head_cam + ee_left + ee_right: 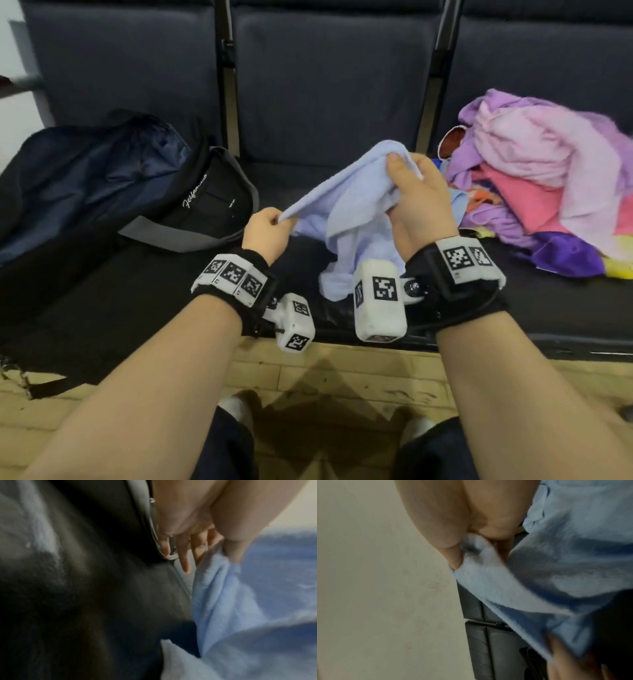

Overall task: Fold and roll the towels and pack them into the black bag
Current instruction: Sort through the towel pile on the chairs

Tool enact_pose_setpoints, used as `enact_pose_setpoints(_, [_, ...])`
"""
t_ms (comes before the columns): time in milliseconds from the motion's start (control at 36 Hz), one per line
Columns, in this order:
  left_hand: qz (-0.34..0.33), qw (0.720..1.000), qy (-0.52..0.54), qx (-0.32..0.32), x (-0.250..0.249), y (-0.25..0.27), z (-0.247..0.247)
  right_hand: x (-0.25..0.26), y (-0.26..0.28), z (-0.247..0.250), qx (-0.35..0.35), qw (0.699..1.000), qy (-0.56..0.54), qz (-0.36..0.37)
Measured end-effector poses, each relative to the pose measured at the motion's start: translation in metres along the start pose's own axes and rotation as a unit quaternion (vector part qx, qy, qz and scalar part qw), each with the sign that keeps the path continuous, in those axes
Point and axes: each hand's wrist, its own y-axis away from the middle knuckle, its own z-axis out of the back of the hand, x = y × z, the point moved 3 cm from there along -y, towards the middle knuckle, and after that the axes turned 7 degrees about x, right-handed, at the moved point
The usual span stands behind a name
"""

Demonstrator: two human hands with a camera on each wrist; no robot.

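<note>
- Above the middle seat (308,164) of the dark bench, a light blue towel (346,212) hangs in the air between both hands, its lower end bunched just above the seat's front edge
- Left hand (265,236) pinches one edge of the towel between thumb and forefinger, the other fingers (184,561) loose; right hand (419,202) grips another bunch higher up, thumb on top
- To fold it well, I judge each hand should work along the hem to a true corner, pull the edge taut, then lay the towel flat on the middle seat before folding; a bunched grip would likely give a lumpy roll
- Black bag (102,192) lies open on the left seat, well apart from the towel
- Count: one blue towel in hand; one heap of pink and purple towels (534,178) on the right seat, too tangled to count; one bag; no rolled towel shows inside it
</note>
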Motion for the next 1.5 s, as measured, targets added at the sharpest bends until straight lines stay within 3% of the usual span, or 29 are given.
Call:
enact_pose_setpoints(111, [-0.031, 0.984, 0.130, -0.120, 0.000, -0.006, 0.017, -0.016, -0.009, 0.017, -0.077, 0.995, 0.060, -0.008])
enact_pose_setpoints(222, [-0.111, 0.941, 0.226, -0.226, -0.048, 0.007, 0.031, -0.026, -0.011, 0.016, -0.061, 0.982, 0.178, -0.013])
enact_pose_setpoints(306, [-0.207, 0.898, 0.282, -0.267, -0.090, 0.024, 0.042, -0.021, -0.007, 0.009, -0.042, 0.983, 0.175, -0.026])
enact_pose_setpoints(361, [-0.247, 0.919, 0.194, -0.239, -0.106, 0.027, 0.042, -0.015, -0.003, 0.006, -0.014, 0.985, 0.171, -0.025])
enact_pose_setpoints(444, [-0.246, 0.962, -0.011, -0.116, -0.105, 0.021, 0.021, -0.007, 0.006, 0.002, 0.048, 0.992, 0.112, -0.025])
enact_pose_setpoints(528, [-0.214, 0.968, -0.131, 0.015, -0.083, 0.015, -0.005, -0.006, 0.015, -0.005, 0.153, 0.986, 0.049, -0.049])
enact_pose_setpoints(611, [-0.188, 0.966, -0.152, 0.087, -0.077, 0.017, -0.014, -0.007, 0.023, -0.012, 0.243, 0.963, 0.075, -0.089])
enact_pose_setpoints(750, [-0.187, 0.975, -0.091, 0.083, -0.078, 0.020, -0.011, -0.004, 0.021, -0.012, 0.278, 0.936, 0.199, -0.082])
enact_pose_setpoints(944, [-0.187, 0.980, 0.025, 0.059, -0.080, 0.025, -0.004, -0.009, 0.014, -0.006, 0.225, 0.950, 0.209, -0.054])
enact_pose_setpoints(1028, [-0.196, 0.979, -0.011, 0.061, -0.076, 0.025, -0.007, -0.004, 0.005, 0.001, 0.138, 0.960, 0.244, 0.017])
enact_pose_setpoints(1111, [-0.187, 0.973, -0.049, 0.128, -0.072, 0.027, -0.014, -0.003, -0.002, 0.013, 0.061, 0.961, 0.261, 0.071])
enact_pose_setpoints(1278, [-0.152, 0.949, -0.210, 0.182, -0.057, 0.022, -0.026, 0.004, -0.002, 0.020, 0.044, 0.957, 0.250, 0.137])
enact_pose_setpoints(1333, [-0.134, 0.944, -0.259, 0.157, -0.049, 0.018, -0.027, 0.009, -0.002, 0.024, 0.012, 0.960, 0.232, 0.156])
enact_pose_setpoints(1500, [-0.103, 0.963, -0.246, 0.047, -0.031, 0.003, -0.014, 0.023, -0.003, 0.040, -0.092, 0.963, 0.149, 0.206])
